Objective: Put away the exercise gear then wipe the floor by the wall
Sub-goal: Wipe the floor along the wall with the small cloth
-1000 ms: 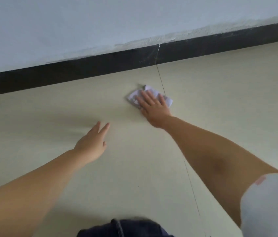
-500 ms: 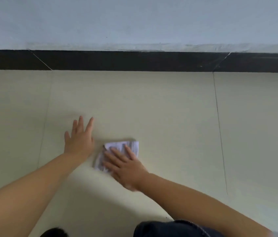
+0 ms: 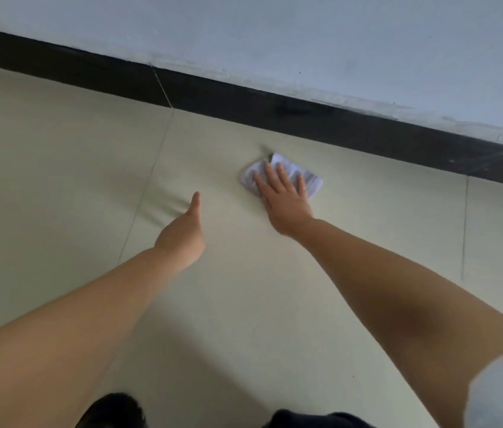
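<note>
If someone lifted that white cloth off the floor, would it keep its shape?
Probably not. The white cloth looks creased and folded under the flat right hand, so it would likely droop. It seems thin, so probably light, and should slide easily on the smooth floor.

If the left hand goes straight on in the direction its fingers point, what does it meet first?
Probably only bare floor, then the black skirting board at the wall. The left hand points up the picture; the cloth under the right hand lies off to its right.

right hand (image 3: 285,200) flat, fingers straight, pressing white cloth (image 3: 287,174) on floor (image 3: 58,180) near black baseboard (image 3: 275,109) | left hand (image 3: 184,233) extended, farther from baseboard, beside cloth, apart
</note>
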{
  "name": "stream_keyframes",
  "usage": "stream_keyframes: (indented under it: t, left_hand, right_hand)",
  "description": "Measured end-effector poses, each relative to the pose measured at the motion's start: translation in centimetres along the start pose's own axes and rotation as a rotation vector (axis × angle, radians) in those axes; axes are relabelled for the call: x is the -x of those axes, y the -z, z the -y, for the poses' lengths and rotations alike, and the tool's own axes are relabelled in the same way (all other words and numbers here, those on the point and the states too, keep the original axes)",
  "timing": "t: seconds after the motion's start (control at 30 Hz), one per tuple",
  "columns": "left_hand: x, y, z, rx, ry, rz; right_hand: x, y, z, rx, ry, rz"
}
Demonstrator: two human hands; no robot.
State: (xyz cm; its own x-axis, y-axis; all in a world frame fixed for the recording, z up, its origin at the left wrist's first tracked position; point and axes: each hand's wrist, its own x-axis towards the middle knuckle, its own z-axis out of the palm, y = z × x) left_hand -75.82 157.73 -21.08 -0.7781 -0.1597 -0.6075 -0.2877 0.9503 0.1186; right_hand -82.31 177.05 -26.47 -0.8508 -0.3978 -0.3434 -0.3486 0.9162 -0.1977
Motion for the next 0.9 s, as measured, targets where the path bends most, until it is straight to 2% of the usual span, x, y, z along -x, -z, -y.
stream_keyframes:
  t: [0.1, 0.17, 0.23, 0.3, 0.47, 0.53, 0.63, 0.7, 0.83, 0.9]
  left_hand:
    - [0.3, 1.5, 2.0, 0.010, -0.012, 0.010]
    - [0.9, 1.0, 3.6, -0.028, -0.071, 0.089]
    - [1.8, -0.5, 4.9, -0.125, -0.062, 0.184]
    - [2.9, -2.1, 5.2, -0.187, -0.002, 0.241]
    - [5.9, -4.5, 2.2, -0.175, 0.071, 0.198]
    - [6.3, -4.4, 0.4, -0.205, 0.049, 0.200]
    - [5.8, -3.3, -2.3, -0.237, -0.041, 0.229]
    - [5.0, -2.2, -4.0, -0.263, -0.118, 0.221]
    - [4.1, 0.8, -7.2, -0.328, -0.310, 0.109]
    - [4.2, 2.6, -8.3, -0.332, -0.352, 0.068]
  right_hand:
    - [2.3, -2.1, 7.5, 0.019, 0.299, 0.109]
    - [5.5, -3.4, 9.6, 0.053, 0.461, 0.174]
    - [9.1, -4.5, 8.4, 0.105, 0.559, 0.213]
    - [12.7, -5.6, 5.3, 0.076, 0.560, 0.155]
    - [22.3, -7.1, -2.8, 0.202, 0.350, 0.076]
    - [25.3, -6.9, -5.2, 0.136, 0.259, 0.031]
    - [26.6, -5.5, -6.3, -0.073, -0.069, -0.036]
    - [25.6, -4.2, -6.3, -0.189, -0.219, -0.007]
    - [22.4, -0.3, -7.1, -0.319, -0.281, 0.164]
    - [21.4, 2.2, -7.8, -0.332, -0.324, 0.169]
